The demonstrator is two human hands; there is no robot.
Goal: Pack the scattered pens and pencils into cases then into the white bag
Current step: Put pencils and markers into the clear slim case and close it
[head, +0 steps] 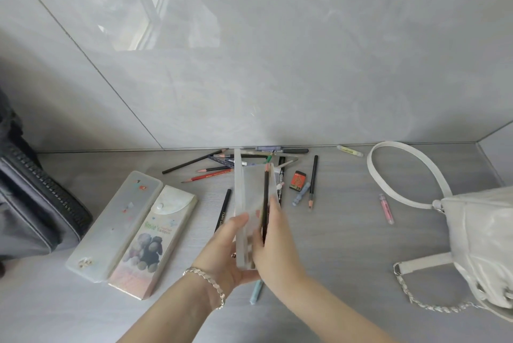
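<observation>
Centre frame, low: left hand (222, 253) curled round an open translucent case (247, 195); right hand (274, 234) pinches a dark pencil (266, 198) inside it. Early stage, I judge: most pens and pencils (211, 175) lie loose upper centre, two cases (119, 217) lower left closed, white bag (483, 245) at right edge.

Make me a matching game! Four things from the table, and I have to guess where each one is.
Things:
1. white bag
2. bear case
3. clear case
4. dark pencil

Places:
A. gripped by the left hand
B. held by the right hand, against the clear case
C. on the right side of the table
D. on the left side of the table, beside the frosted case

Pairs: 1-C, 2-D, 3-A, 4-B
</observation>
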